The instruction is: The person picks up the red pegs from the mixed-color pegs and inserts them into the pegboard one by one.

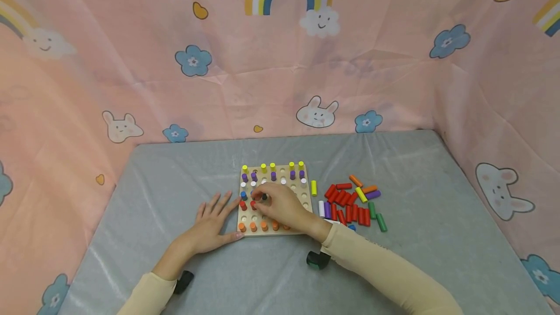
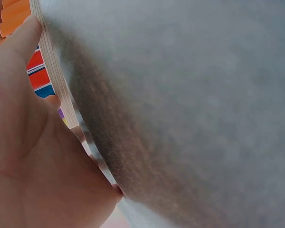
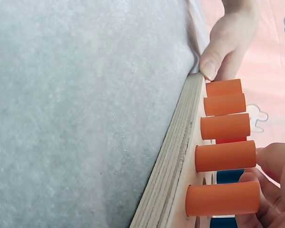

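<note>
spreading left hand point(image 1: 213, 226) against pegboard point(image 1: 297, 191), right hand point(image 1: 283, 205), grip unclear, grey tabletop point(image 1: 192, 174), pink backdrop point(image 1: 262, 72)

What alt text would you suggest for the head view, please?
A person's right hand reaches over a wooden pegboard of colored pegs on a gray table; the left hand touches the board's left edge. Loose, mostly red pegs lie right of it.

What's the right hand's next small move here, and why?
Probably press down the red peg at the fingertips of the right hand: it lines up with another red peg, and the left hand, touching the edge of the pegboard, may help steady it.
</note>
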Demonstrator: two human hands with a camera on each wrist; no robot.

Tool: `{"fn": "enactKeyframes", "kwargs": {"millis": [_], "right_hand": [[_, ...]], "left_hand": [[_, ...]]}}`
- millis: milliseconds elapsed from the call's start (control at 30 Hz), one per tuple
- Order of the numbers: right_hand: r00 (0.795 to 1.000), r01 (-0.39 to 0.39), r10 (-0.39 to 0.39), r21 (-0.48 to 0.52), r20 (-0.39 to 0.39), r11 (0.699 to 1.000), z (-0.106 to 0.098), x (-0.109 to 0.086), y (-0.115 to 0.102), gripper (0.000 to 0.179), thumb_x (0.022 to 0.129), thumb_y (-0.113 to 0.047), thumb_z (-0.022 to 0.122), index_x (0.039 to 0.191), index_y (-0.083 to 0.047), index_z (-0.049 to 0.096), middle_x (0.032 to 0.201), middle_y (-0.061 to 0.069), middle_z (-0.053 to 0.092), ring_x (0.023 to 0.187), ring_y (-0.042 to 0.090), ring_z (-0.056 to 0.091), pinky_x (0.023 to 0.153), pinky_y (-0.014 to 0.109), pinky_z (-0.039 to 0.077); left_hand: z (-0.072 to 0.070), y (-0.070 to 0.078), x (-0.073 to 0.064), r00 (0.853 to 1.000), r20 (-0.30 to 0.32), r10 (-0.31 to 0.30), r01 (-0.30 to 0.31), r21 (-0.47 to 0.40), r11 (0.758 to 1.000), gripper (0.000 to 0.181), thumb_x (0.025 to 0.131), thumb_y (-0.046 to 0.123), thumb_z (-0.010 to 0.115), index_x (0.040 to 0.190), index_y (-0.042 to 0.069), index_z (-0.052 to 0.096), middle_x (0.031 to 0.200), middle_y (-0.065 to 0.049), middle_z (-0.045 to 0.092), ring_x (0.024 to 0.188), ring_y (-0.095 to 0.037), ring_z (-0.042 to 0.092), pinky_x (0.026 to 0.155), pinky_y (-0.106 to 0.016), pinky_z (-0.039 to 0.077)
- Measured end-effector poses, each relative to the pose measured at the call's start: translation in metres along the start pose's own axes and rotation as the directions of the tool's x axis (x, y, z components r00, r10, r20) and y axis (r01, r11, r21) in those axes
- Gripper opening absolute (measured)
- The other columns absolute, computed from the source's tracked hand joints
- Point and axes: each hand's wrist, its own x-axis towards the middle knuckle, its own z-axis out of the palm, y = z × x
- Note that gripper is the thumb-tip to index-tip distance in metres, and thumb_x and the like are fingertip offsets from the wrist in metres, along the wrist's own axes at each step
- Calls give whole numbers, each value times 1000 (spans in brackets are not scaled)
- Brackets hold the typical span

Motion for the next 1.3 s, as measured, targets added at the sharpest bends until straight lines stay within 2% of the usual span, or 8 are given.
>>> {"fn": "enactKeyframes", "kwargs": {"millis": [233,467,700,1100,1300], "right_hand": [[1000,9,-9,46,4,999,-6,-2,-2,15,91,-14,70,105,-11,72,99,-3,71,71,12,57,64,18,45],[1000,-7,7,102,8,995,-14,-4,-4,19,92,-15,69,110,-10,71,101,1,72,69,15,54,61,17,44],[999,-33,35,75,-25,997,-20,-5,-4,19,90,-17,73,109,-12,72,97,-4,71,63,7,50,57,18,44],[993,-66,71,60,-94,996,-34,-16,4,19,88,-14,75,107,-12,73,95,-2,71,58,13,47,52,18,38],[988,-66,72,50,-134,997,-43,-23,11,16,88,-14,75,104,-12,73,94,-1,72,54,6,43,51,18,38]], "left_hand": [[0,-1,1,1000,6,-5,5,2,1000,90,88,61,63,159,26,20,169,-10,11,155,-42,6,115,-73,8],[0,-2,1,1000,19,-8,8,6,1000,90,89,62,62,160,26,20,169,-9,10,155,-42,5,115,-73,7],[0,-3,0,1000,15,-5,5,8,1000,89,89,61,62,159,25,21,169,-10,11,154,-42,6,115,-73,8],[-1,0,0,1000,15,-5,5,7,1000,89,89,61,62,159,26,21,169,-9,12,155,-41,6,116,-72,8],[-2,1,0,1000,14,-9,9,3,1000,89,88,60,63,159,25,22,168,-10,12,155,-41,6,116,-72,8]]}}
